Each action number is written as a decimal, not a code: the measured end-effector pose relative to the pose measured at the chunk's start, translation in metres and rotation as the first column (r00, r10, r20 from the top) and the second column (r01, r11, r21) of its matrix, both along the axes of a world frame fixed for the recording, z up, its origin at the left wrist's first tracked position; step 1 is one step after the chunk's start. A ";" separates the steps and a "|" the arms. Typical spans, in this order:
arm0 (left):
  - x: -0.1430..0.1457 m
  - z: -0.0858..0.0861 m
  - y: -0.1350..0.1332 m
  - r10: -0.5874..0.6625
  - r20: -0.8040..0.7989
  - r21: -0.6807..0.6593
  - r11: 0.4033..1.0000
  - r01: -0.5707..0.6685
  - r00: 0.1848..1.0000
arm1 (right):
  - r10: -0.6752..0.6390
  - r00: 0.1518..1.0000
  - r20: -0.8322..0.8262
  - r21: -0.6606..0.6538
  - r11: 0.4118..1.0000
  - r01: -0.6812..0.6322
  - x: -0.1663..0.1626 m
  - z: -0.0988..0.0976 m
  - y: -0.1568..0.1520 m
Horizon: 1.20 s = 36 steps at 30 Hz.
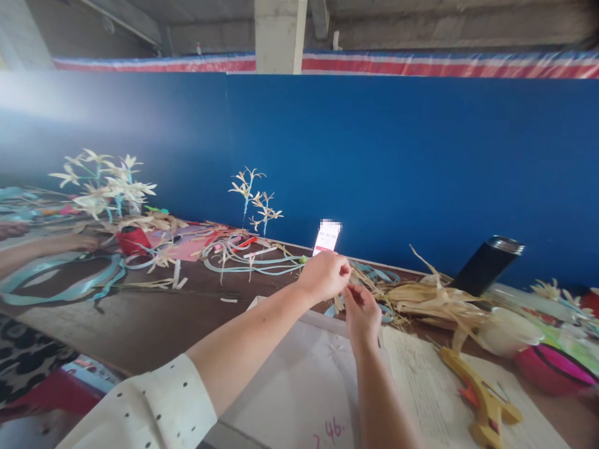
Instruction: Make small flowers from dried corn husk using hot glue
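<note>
- Centre: left hand [326,274] and right hand [364,313] were close together, fingers curled; any held item was indiscernible.
- Just above, a lit phone [326,239] showed.
- Left: pale flowers [95,203] stood behind a red spool [131,242].
- Right: a dark flask [484,268] showed behind dried husks [423,299].
- Lower right: a yellow glue gun [488,400] lay on written paper [418,374].

Looks forward and down from the person's head, across a table [154,321] toward a blue partition [412,156]. Sits close above the forearms [262,330], with the left hand [324,275] and right hand [364,315] just below mid-frame. Reaches high enough to catch a pillar [278,37] beyond the partition. Spreads wide to both sides.
</note>
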<state>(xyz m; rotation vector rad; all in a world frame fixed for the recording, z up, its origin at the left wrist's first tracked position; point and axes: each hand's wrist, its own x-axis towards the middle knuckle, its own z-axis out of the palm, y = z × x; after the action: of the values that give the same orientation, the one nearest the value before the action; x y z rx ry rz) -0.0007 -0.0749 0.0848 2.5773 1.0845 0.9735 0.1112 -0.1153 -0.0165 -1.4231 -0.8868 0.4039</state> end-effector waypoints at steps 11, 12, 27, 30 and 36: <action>0.002 -0.012 0.000 0.047 0.032 0.058 0.997 -0.049 0.998 | -0.097 0.992 0.080 -0.005 0.995 0.097 -0.005 0.010 -0.005; 0.002 -0.012 -0.001 0.044 0.035 0.065 0.997 -0.046 0.998 | -0.103 0.992 0.077 -0.004 0.995 0.103 -0.005 0.010 -0.005; 0.004 -0.078 -0.031 0.249 0.531 -0.504 0.861 0.065 0.810 | -0.128 0.988 0.085 0.067 0.990 0.122 -0.001 0.006 -0.005; 0.009 -0.082 -0.021 0.211 0.629 -0.506 0.842 0.187 0.748 | -0.065 0.997 0.035 0.050 0.997 0.063 -0.001 0.004 -0.003; 0.008 -0.088 -0.015 0.142 0.682 -0.393 0.898 0.196 0.717 | 0.014 1.000 -0.001 0.048 0.999 -0.014 -0.002 -0.002 0.000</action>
<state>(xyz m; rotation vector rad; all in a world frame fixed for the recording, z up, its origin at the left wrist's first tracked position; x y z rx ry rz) 0.0077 -0.0896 -0.0030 1.6086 0.8894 1.3461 0.1094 -0.1155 -0.0182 -1.3730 -0.9002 0.3922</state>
